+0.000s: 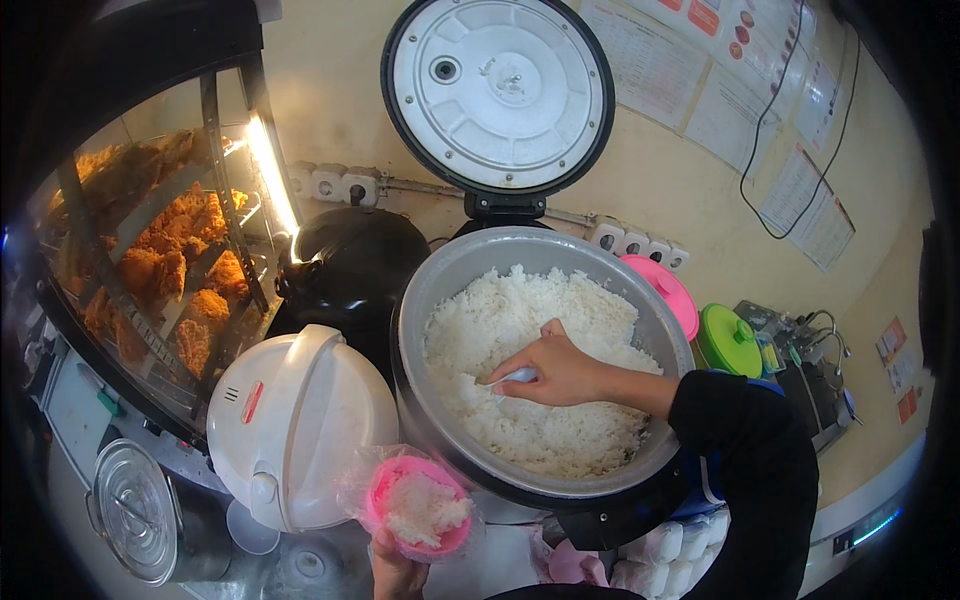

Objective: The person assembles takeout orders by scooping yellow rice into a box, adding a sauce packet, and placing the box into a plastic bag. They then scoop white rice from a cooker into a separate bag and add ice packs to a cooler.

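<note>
A large open rice cooker [409, 330] holds a deep bed of cooked white rice [540, 315]. My right hand [555, 367] reaches in from the right, its fingers closed on a pale rice paddle [517, 375] whose blade is sunk in the rice. In front of the cooker, at the bottom, my left hand [401, 566] holds a pink bowl [375, 491] lined with clear plastic film. A portion of rice sits in that bowl. The cooker's round lid [495, 97] stands raised behind the pot.
A white rice cooker [300, 427] and a lidded metal pot [135, 510] stand left, below a lit glass cabinet of fried chicken [202, 307]. Pink [660, 292] and green [727, 341] lids are at the right. Wrapped white packs [667, 555] lie lower right.
</note>
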Motion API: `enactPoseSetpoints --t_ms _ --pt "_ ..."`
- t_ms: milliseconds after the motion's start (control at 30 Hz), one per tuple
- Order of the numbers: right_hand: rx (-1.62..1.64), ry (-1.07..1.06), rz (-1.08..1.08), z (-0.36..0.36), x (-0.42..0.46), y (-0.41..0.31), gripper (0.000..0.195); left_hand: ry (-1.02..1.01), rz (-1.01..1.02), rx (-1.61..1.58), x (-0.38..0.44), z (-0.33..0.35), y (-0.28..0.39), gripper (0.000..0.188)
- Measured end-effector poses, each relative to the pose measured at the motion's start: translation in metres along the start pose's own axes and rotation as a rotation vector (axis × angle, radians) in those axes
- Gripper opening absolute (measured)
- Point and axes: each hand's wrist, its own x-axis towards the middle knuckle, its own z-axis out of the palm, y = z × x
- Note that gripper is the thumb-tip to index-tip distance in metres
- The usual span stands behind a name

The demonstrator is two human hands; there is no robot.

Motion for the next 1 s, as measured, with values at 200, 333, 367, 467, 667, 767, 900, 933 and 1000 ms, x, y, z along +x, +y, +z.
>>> enactPoseSetpoints --t_ms 200,333,367,467,667,767,900,933,1000 --pt "0.065 0.011 0.019 -0.009 -0.015 0.003 0.027 -0.031 0.100 0.051 0.005 0.018 0.013 0.097" --pt "0.154 0.059 0.063 -0.021 -0.026 0.020 0.031 -0.015 0.355 0.246 0.009 0.027 0.021 0.084" --pt "0.175 0.078 0.086 -0.026 -0.032 0.022 0.033 0.013 0.403 0.244 0.009 0.034 0.025 0.086" --pt "0.288 0.165 0.127 -0.050 -0.044 0.021 0.034 0.037 0.539 0.270 0.014 0.066 0.040 0.087" --pt "0.303 0.437 0.111 -0.103 -0.070 -0.019 0.031 -0.181 0.529 0.187 0.049 0.134 0.040 0.058" --pt "-0.076 0.631 0.075 -0.110 -0.084 -0.067 0.027 -0.220 0.323 -0.004 0.057 0.166 0.034 0.050" --pt "-0.944 0.854 -0.195 -0.072 -0.102 -0.073 0.039 -0.241 0.154 -0.160 0.053 0.187 0.027 0.055" --pt "-1.018 0.845 -0.204 -0.063 -0.111 -0.076 0.044 -0.253 0.126 -0.189 0.053 0.187 0.027 0.056" --pt "-1.166 0.827 -0.226 -0.050 -0.128 -0.086 0.052 -0.246 0.117 -0.163 0.051 0.186 0.026 0.056"
